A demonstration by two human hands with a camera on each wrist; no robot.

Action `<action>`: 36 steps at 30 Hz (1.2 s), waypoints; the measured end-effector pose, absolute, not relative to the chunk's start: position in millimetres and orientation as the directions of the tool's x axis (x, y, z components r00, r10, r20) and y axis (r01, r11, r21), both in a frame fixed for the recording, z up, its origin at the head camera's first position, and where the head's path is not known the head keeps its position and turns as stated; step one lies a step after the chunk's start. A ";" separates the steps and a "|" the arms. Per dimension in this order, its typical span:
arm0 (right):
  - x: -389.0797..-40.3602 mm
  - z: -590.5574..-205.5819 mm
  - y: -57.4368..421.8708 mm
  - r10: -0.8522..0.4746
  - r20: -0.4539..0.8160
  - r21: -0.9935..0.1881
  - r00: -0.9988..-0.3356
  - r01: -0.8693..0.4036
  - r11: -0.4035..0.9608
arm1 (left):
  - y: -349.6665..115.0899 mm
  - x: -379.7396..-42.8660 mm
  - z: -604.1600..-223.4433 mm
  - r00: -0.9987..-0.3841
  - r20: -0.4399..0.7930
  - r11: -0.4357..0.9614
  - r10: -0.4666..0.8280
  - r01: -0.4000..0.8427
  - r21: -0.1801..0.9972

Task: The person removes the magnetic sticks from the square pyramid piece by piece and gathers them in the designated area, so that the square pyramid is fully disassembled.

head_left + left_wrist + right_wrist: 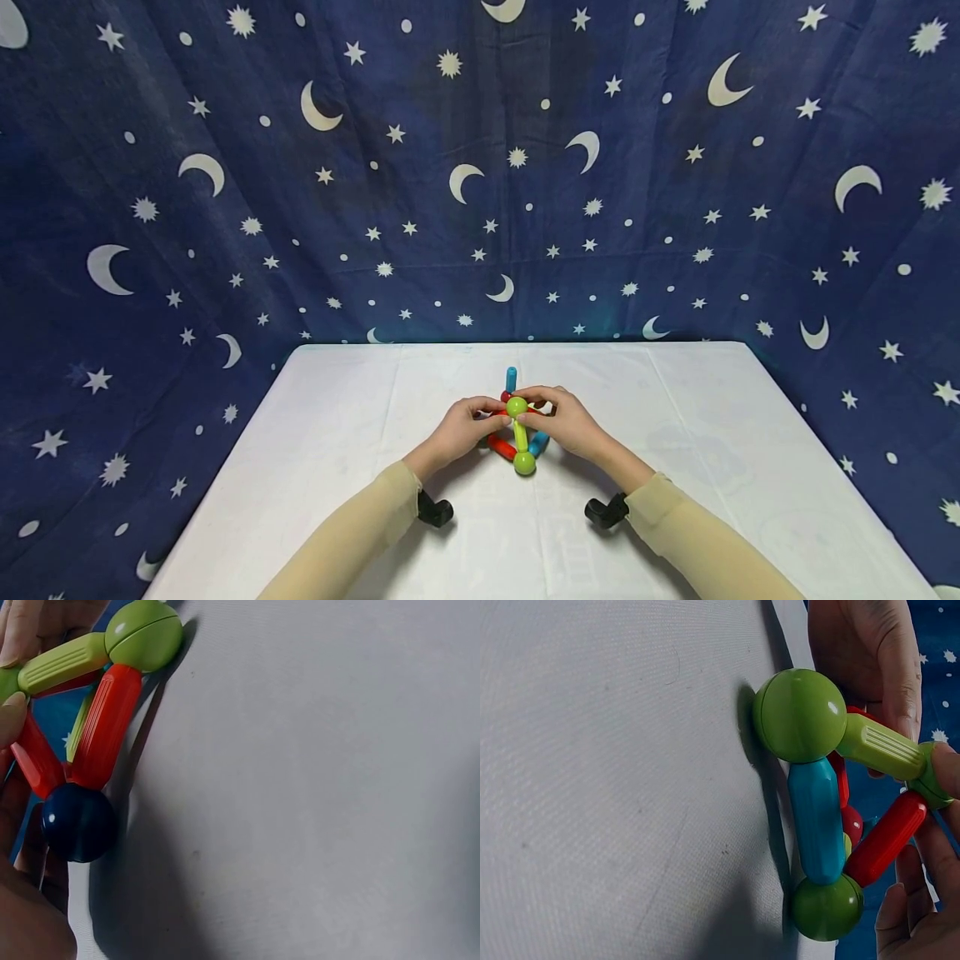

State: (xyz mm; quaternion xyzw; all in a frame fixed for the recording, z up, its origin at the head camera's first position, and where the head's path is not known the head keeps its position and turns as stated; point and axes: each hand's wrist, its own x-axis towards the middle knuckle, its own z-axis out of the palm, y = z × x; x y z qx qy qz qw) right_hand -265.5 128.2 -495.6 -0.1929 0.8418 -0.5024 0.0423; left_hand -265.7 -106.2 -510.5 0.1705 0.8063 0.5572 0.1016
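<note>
On the white tabletop stands a frame of toy rods and balls, pointing up to a green ball point(517, 407). My left hand point(465, 429) pinches this top ball from the left with thumb and forefinger. From the right, my right hand point(564, 422) pinches the same ball. A yellow-green rod point(521, 437) slopes down from it to a lower green ball point(525, 463). At the base, a red rod point(502, 447) and a blue rod point(538, 443) meet that ball. A dark blue ball point(79, 823) and another green ball point(827, 907) sit at other corners.
Behind the top ball, a blue rod point(512, 379) sticks up from a dark red ball point(506, 397). Black wrist cameras point(435, 509) jut from both sleeves above the white table point(360, 392). A dark blue star-and-moon curtain point(420, 217) hangs behind the far edge.
</note>
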 end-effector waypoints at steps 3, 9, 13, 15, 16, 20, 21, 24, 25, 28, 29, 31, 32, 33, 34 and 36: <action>-265.0 -495.0 127.6 -0.366 0.123 -0.863 -0.922 -0.281 0.419 | -107.3 -266.2 -509.8 -0.923 0.021 0.328 0.384 0.158 0.931; -264.5 -494.7 126.1 -0.359 0.119 -0.865 -0.926 -0.274 0.420 | -110.2 -263.5 -505.1 -0.932 0.021 0.355 0.363 0.159 0.921; -264.5 -494.9 125.4 -0.354 0.111 -0.867 -0.928 -0.265 0.423 | -117.0 -260.5 -502.8 -0.935 0.030 0.363 0.353 0.166 0.917; -264.3 -494.4 125.6 -0.350 0.109 -0.869 -0.930 -0.260 0.422 | -122.7 -259.5 -502.6 -0.938 0.037 0.352 0.344 0.165 0.921; -264.1 -494.0 125.8 -0.347 0.110 -0.869 -0.931 -0.259 0.421 | -125.9 -259.2 -502.3 -0.940 0.040 0.349 0.338 0.164 0.923; -263.7 -493.0 127.5 -0.342 0.105 -0.874 -0.934 -0.251 0.417 | -139.8 -258.0 -502.9 -0.952 0.054 0.338 0.301 0.159 0.928; -263.7 -493.2 128.0 -0.342 0.103 -0.874 -0.934 -0.249 0.418 | -143.0 -257.7 -503.1 -0.955 0.053 0.335 0.291 0.153 0.930; -263.8 -493.9 128.6 -0.342 0.094 -0.876 -0.935 -0.241 0.418 | -150.7 -257.3 -505.9 -0.960 0.053 0.317 0.273 0.142 0.938; -263.8 -494.1 128.8 -0.341 0.093 -0.877 -0.935 -0.239 0.416 | -152.1 -256.6 -506.8 -0.961 0.044 0.314 0.272 0.132 0.940; -263.6 -494.4 128.5 -0.340 0.096 -0.883 -0.935 -0.237 0.404 | -152.1 -253.5 -509.3 -0.955 0.008 0.354 0.296 0.117 0.928; -263.5 -494.6 128.3 -0.341 0.097 -0.884 -0.935 -0.238 0.402 | -150.7 -252.5 -510.5 -0.952 -0.004 0.393 0.305 0.122 0.911; -262.8 -493.7 128.3 -0.342 0.100 -0.886 -0.934 -0.240 0.396 | -146.7 -250.4 -512.8 -0.951 -0.023 0.491 0.309 0.139 0.860; -262.5 -493.3 128.5 -0.343 0.102 -0.885 -0.934 -0.243 0.397 | -144.3 -250.1 -513.8 -0.952 -0.026 0.538 0.306 0.150 0.830; -262.2 -492.9 128.8 -0.345 0.103 -0.884 -0.933 -0.245 0.399 | -142.2 -250.3 -515.0 -0.954 -0.026 0.580 0.300 0.161 0.798; -261.7 -492.3 129.0 -0.348 0.104 -0.880 -0.932 -0.249 0.404 | -140.0 -250.7 -515.5 -0.958 -0.016 0.612 0.287 0.171 0.772; -260.6 -491.5 129.9 -0.351 0.105 -0.871 -0.930 -0.256 0.419 | -137.1 -252.3 -515.5 -0.965 -0.003 0.646 0.261 0.172 0.744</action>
